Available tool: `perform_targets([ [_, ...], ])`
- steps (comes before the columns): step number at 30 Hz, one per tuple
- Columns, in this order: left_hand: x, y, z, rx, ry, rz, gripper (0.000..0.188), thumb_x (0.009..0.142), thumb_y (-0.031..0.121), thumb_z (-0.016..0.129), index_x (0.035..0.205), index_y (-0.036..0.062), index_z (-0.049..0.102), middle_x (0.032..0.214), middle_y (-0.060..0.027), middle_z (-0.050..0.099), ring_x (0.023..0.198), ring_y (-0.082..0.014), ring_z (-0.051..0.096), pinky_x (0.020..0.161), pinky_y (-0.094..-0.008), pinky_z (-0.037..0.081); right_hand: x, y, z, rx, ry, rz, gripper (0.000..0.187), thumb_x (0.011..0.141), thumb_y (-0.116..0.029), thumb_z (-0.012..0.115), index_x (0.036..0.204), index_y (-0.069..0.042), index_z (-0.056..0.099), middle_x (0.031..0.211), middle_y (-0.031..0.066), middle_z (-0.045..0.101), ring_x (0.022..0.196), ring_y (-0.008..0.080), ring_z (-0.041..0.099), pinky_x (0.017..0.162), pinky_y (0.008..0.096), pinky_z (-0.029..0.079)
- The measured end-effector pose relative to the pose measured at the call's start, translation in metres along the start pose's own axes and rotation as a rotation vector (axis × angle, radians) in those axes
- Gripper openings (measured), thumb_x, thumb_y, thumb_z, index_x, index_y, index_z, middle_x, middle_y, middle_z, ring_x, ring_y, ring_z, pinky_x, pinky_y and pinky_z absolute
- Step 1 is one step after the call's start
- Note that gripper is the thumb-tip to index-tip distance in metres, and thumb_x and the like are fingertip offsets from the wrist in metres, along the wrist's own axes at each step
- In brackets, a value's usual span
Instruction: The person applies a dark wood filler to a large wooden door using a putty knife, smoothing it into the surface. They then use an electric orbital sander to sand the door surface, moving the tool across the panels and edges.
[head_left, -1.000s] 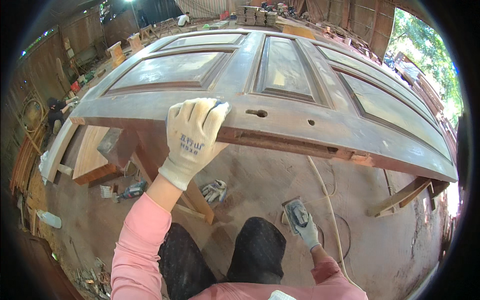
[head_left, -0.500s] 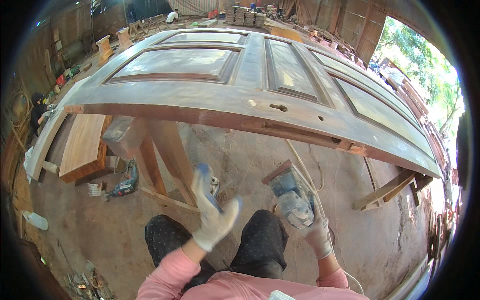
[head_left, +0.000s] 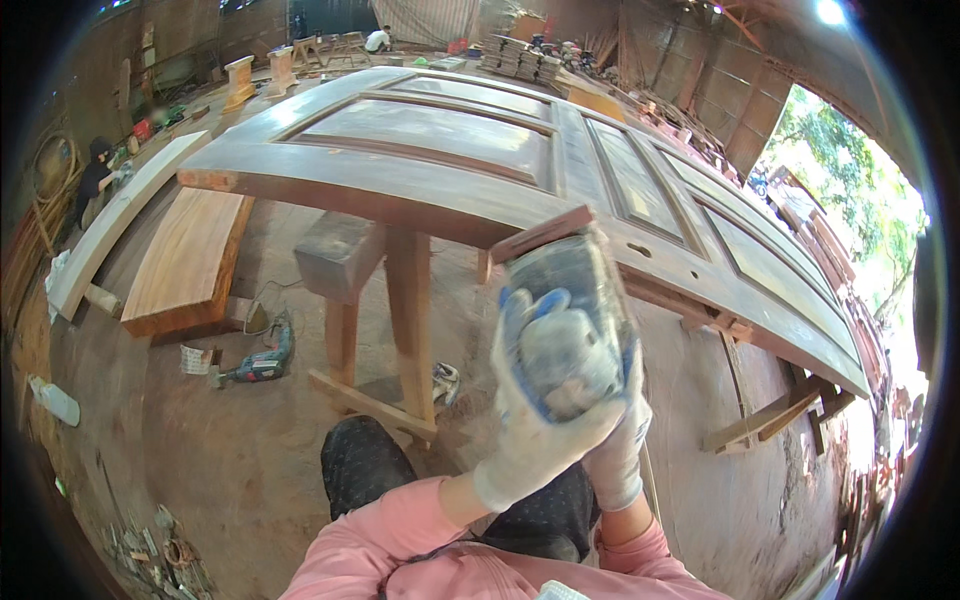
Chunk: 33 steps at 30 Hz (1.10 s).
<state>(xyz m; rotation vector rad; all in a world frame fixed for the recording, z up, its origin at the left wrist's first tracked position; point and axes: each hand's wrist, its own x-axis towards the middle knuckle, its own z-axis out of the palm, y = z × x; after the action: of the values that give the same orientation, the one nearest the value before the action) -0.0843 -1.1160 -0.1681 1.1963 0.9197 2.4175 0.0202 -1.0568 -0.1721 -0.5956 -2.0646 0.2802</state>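
Presently, left hand [head_left: 535, 435] and right hand [head_left: 620, 445] curl around sander [head_left: 560, 275], gripping from either side; forearms [head_left: 463, 498] converge from near side, below door [head_left: 575, 160].

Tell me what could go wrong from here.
The sander, raised in the left hand and right hand, appears close to the edge of the panelled door; it might knock and mark it. The teal power tool lies on the floor near the wooden trestle, where someone could trip.
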Motion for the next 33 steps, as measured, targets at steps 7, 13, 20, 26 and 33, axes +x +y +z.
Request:
perform_targets([
  [7, 0.029, 0.018, -0.035, 0.022, 0.043, 0.064, 0.11, 0.071, 0.0, 0.076, 0.16, 0.0028, 0.013, 0.154, -0.0208, 0.04, 0.141, -0.0299, 0.043, 0.121, -0.0442, 0.033, 0.023, -0.036, 0.025, 0.171, -0.125, 0.093, 0.102, 0.082, -0.019, 0.081, 0.159, 0.006, 0.02, 0.129, 0.0286, 0.066, 0.112, 0.0402, 0.071, 0.087, 0.041, 0.058],
  [13, 0.067, 0.046, -0.087, -0.047, 0.242, 0.151, 0.104, 0.074, 0.014, 0.08, 0.159, 0.0029, 0.022, 0.156, -0.0172, 0.039, 0.142, -0.0287, 0.044, 0.119, -0.0418, 0.036, 0.061, -0.075, 0.065, 0.263, -0.394, 0.113, 0.115, 0.074, -0.021, 0.083, 0.158, 0.01, 0.012, 0.121, 0.0325, 0.066, 0.105, 0.0438, 0.07, 0.084, 0.0456, 0.058],
  [20, 0.042, 0.019, -0.069, 0.022, 0.154, 0.177, 0.11, 0.073, 0.018, 0.084, 0.159, 0.0016, 0.018, 0.155, -0.0176, 0.038, 0.142, -0.0319, 0.044, 0.118, -0.0454, 0.037, 0.03, -0.039, 0.056, 0.292, -0.3, -0.003, 0.115, 0.073, -0.017, 0.084, 0.157, 0.014, 0.012, 0.129, 0.0343, 0.061, 0.104, 0.0422, 0.071, 0.085, 0.0436, 0.058],
  [26, 0.028, -0.003, -0.042, 0.2, -0.238, 0.277, 0.115, 0.068, 0.023, 0.093, 0.156, -0.0027, 0.025, 0.153, -0.0212, 0.041, 0.141, -0.0318, 0.048, 0.117, -0.0457, 0.037, -0.017, -0.01, 0.05, 0.695, -0.055, 0.408, 0.124, 0.074, -0.015, 0.087, 0.16, 0.007, 0.001, 0.138, 0.023, 0.063, 0.116, 0.034, 0.069, 0.094, 0.0408, 0.057],
  [33, 0.082, 0.062, -0.081, 0.053, 0.163, 0.144, 0.104, 0.076, 0.02, 0.081, 0.16, 0.0029, 0.023, 0.156, -0.0151, 0.039, 0.142, -0.0282, 0.043, 0.121, -0.0432, 0.035, 0.065, -0.081, 0.067, 0.271, -0.34, 0.033, 0.118, 0.074, -0.022, 0.084, 0.156, 0.014, 0.007, 0.12, 0.031, 0.066, 0.1, 0.0422, 0.071, 0.082, 0.0451, 0.058],
])
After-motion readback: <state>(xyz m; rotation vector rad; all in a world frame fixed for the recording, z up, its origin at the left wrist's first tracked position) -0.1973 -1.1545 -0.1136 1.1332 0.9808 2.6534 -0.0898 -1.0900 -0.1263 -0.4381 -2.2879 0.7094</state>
